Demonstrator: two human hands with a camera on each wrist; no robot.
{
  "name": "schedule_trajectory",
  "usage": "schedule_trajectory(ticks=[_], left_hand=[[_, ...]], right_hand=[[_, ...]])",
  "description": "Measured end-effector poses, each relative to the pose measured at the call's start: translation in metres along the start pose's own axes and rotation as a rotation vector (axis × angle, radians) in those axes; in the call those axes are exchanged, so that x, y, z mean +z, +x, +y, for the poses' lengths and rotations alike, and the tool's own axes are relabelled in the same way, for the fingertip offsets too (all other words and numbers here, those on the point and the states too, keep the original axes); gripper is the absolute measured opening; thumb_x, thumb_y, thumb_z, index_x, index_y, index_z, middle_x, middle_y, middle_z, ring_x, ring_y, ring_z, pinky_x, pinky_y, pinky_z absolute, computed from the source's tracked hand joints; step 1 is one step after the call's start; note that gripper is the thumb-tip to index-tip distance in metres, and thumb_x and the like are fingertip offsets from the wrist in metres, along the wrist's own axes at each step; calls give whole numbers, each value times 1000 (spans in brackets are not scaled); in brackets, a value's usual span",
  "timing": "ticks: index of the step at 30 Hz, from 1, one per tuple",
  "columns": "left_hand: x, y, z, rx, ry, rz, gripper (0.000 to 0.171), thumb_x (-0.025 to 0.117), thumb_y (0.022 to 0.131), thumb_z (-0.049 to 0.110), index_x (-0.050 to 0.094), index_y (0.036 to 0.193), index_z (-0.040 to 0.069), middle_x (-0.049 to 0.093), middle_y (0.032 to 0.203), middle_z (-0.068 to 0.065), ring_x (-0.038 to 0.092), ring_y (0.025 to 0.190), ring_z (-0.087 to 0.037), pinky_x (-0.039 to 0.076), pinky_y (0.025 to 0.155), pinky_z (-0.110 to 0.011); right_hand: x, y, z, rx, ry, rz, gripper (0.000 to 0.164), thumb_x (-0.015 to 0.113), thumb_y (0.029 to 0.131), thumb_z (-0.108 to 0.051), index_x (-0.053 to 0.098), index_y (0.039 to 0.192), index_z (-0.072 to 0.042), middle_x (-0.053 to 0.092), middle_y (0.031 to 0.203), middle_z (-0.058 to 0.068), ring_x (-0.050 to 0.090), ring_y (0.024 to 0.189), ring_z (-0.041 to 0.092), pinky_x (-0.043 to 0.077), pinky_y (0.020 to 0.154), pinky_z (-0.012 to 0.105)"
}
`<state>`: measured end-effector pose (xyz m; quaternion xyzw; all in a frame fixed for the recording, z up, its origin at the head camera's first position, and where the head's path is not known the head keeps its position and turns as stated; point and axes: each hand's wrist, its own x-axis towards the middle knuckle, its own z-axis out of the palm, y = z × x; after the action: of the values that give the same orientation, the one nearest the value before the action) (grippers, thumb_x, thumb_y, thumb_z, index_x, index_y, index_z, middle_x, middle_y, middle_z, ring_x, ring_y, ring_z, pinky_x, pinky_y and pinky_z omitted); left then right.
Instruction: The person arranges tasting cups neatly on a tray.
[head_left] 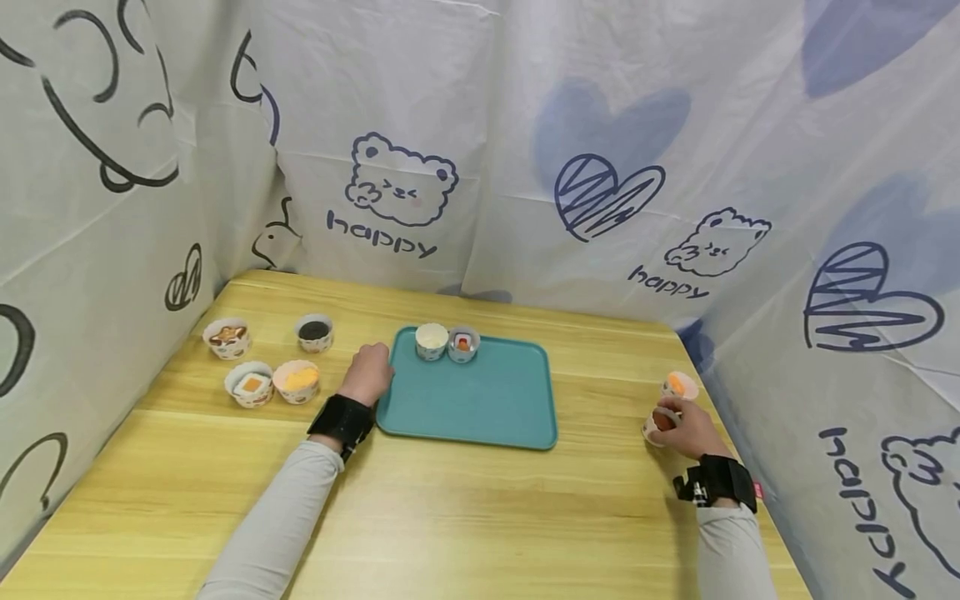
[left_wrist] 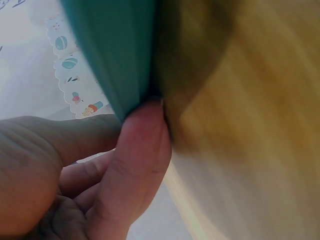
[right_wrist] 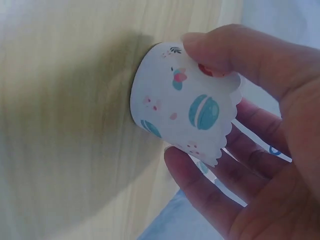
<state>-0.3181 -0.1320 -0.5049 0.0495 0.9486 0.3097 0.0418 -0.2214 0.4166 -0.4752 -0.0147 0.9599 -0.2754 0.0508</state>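
At the left edge of the teal tray [head_left: 480,400], my left hand [head_left: 367,375] pinches the rim between thumb and fingers, as the left wrist view shows up close. Two paper cups stand side by side at the tray's back left: one with pale contents [head_left: 431,342] and one with a small red-and-white piece [head_left: 462,343]. Far to the right, my right hand [head_left: 686,429] holds a paper baking cup [right_wrist: 175,95] with scalloped rim and macaron print, thumb on one side and fingers on the other. Reddish-brown contents show inside that cup.
Just behind the right hand is another paper cup with orange contents [head_left: 678,385]. Several cups stand on the left of the wooden table [head_left: 480,517], among them a dark-filled cup [head_left: 313,332] and a yellow-filled cup [head_left: 297,382]. Printed white curtains [head_left: 495,100] hang around the table.
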Motion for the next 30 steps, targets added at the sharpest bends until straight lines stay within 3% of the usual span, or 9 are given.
schedule_trajectory(ticks=[15, 30], left_hand=[[0, 0, 0, 0, -5, -3, 11, 55, 96, -3, 61, 87, -6, 53, 76, -14, 50, 66, -26, 44, 61, -38], [-1, 0, 1, 0, 7, 3, 10, 57, 97, -2, 63, 94, -9, 60, 82, -18, 55, 70, -28, 47, 64, -40]], right_hand=[[0, 17, -10, -29, -32, 27, 59, 78, 87, -12, 53, 134, 12, 61, 120, 32, 61, 104, 45, 51, 84, 51], [4, 37, -38, -49, -20, 20, 57, 79, 85, -11, 56, 132, 11, 63, 118, 31, 63, 102, 42, 51, 87, 52]])
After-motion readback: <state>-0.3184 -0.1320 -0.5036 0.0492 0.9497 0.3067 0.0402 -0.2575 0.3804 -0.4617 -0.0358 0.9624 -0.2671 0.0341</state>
